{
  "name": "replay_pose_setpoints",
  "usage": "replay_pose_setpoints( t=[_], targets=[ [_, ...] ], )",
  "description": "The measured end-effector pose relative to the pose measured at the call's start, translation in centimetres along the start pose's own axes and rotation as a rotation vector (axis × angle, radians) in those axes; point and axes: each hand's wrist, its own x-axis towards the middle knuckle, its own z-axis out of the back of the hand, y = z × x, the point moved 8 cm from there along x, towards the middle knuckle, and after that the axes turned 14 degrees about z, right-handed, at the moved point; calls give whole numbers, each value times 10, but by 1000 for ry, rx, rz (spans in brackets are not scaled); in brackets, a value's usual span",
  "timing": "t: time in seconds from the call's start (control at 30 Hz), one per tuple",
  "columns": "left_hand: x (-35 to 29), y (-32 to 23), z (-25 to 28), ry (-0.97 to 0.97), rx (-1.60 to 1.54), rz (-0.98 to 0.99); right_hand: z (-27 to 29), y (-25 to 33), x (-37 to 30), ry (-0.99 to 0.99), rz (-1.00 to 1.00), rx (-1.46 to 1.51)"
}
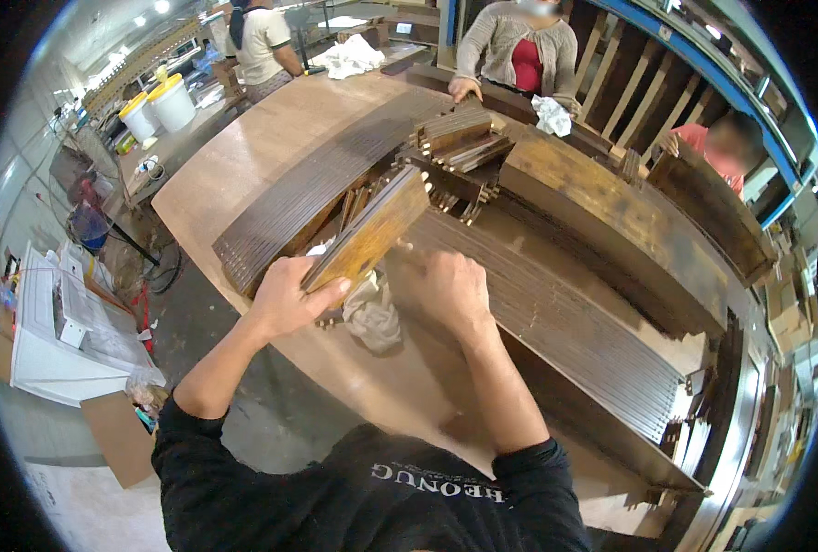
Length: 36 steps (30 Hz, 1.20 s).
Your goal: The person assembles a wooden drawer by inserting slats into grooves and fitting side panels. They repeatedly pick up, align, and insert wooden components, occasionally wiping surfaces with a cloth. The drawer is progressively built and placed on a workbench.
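My left hand (291,296) is closed round the near end of a short stack of wooden boards (372,228), thumb on the top face. The stack is tilted above the table, its upper face streaked yellow-brown, and small pale pegs stick out at its far end. To the right of the stack is my right hand (450,290), knuckles up and fingers bent toward the boards. Motion smears those fingers, so whether they hold anything is unclear. A crumpled white cloth (372,317) lies on the table between my hands, below the boards.
Long rows of dark wooden strips (317,175) and more strips (575,322) lie on the large table (243,166). Pegged pieces are piled (460,152) at the centre, beside a long stained board (611,212). Several people stand across the table; one handles a dark panel (713,212).
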Motion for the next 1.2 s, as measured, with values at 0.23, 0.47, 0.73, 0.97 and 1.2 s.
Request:
replay_pose_setpoints(
  t=[0.23, 0.47, 0.73, 0.97, 1.2],
  targets=[
    [-19, -2, 17, -236, -565, -180, -5, -13, 0, -46, 11, 14],
    [-26, -18, 17, -141, -572, -82, 2, -7, 2, 87, -66, 13],
    [-11, 29, -37, 124, -455, 133, 1, -6, -1, 79, -51, 7],
    [-24, 176, -78, -193, -826, 508, -4, -8, 0, 88, -37, -40],
    [8, 135, -84, -467, 47, 151, -21, -23, -15, 236, -47, -197]
  ],
)
